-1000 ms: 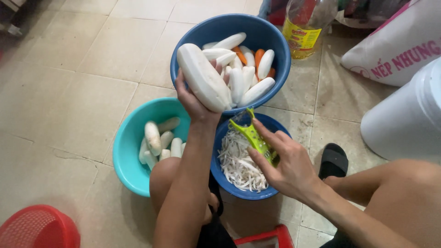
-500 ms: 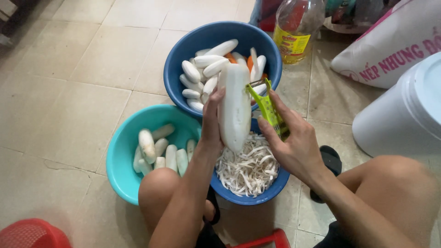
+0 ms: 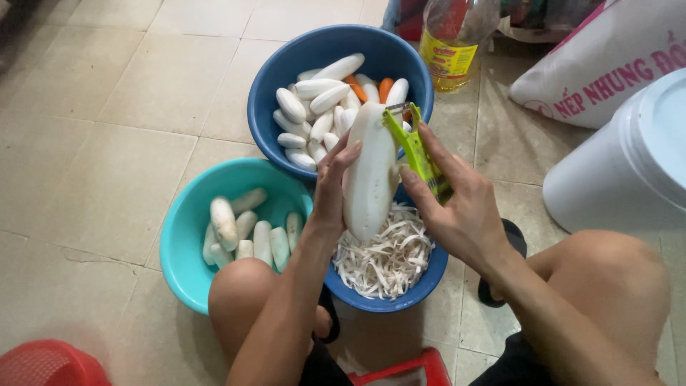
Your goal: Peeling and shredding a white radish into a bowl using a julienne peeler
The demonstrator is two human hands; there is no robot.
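Observation:
My left hand [image 3: 330, 187] holds a large peeled white radish [image 3: 370, 179] upright over a small blue bowl [image 3: 421, 282] filled with white shreds [image 3: 386, 254]. My right hand [image 3: 461, 207] grips a lime-green peeler [image 3: 416, 146], its blade resting against the top right side of the radish. Behind them a big blue basin [image 3: 286, 78] holds several peeled white radishes and some carrots [image 3: 386, 89]. To the left, a teal basin [image 3: 182, 236] holds several more white radish pieces.
A bottle of yellow oil [image 3: 450, 43] and a white sack [image 3: 600, 68] stand at the back right. A white plastic bucket [image 3: 629, 171] is on the right, a red basket [image 3: 43, 364] at the lower left, and a red stool edge [image 3: 400, 372] below. My knees flank the bowls on the tiled floor.
My left hand brought the radish from over the big blue basin down upright over the small bowl. My right hand raised the peeler to the radish's top.

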